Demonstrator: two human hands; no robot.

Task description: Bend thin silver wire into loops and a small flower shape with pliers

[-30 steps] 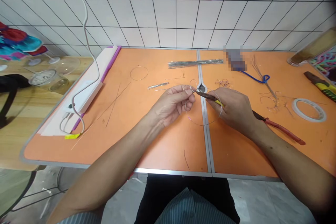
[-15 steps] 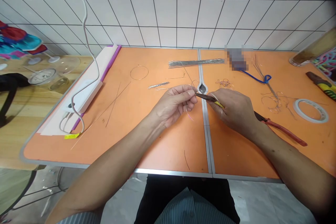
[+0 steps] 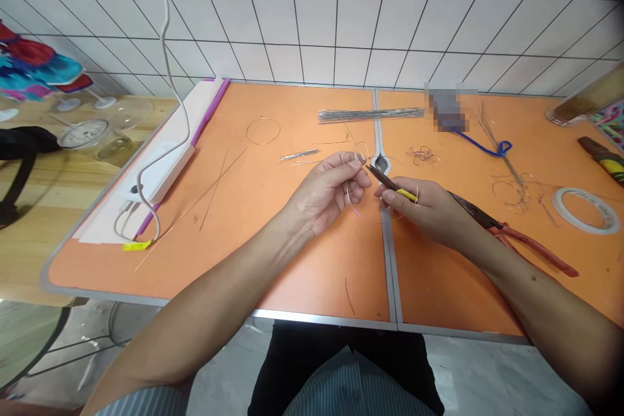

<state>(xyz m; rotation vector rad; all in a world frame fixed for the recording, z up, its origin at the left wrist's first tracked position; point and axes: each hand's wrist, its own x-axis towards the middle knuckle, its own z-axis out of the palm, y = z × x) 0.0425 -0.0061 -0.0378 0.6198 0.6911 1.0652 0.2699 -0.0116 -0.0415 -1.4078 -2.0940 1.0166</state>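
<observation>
White tiles with black grout (image 3: 312,13) fill the top, orange bench (image 3: 322,273) below, wooden table (image 3: 29,253) at left, grey floor (image 3: 487,377) underneath!

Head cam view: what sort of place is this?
Probably a small wire-craft workbench. Signs: the orange two-panel table, the bundle of straight silver wires, and the small yellow-handled pliers in the right hand, with bent wire scraps lying nearby.
</observation>
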